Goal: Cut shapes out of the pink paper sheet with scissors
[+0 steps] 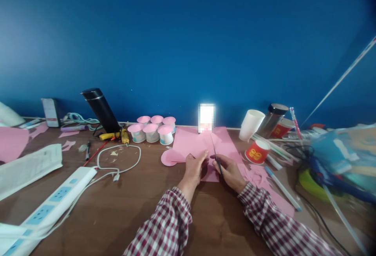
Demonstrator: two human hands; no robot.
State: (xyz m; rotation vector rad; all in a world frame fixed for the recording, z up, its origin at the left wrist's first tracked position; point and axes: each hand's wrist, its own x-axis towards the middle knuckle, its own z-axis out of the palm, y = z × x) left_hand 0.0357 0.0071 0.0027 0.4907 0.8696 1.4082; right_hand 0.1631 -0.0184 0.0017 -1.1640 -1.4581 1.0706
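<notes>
On the table [123,209], the left hand [194,166] pinches a pink paper sheet [190,140] at its near edge, while the right hand [230,172] grips scissors [216,156], blades over the sheet.

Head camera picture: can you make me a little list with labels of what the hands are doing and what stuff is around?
left hand: holds the pink paper by its near edge
right hand: grips the scissors, blades pointing away over the paper
table: brown wood
pink-topped cups: six, grouped left of the paper
red cup: lying tilted, right of the paper
white cup: tilted, behind the red one
power strip: white, near left
sleeves: red and white checks
</notes>
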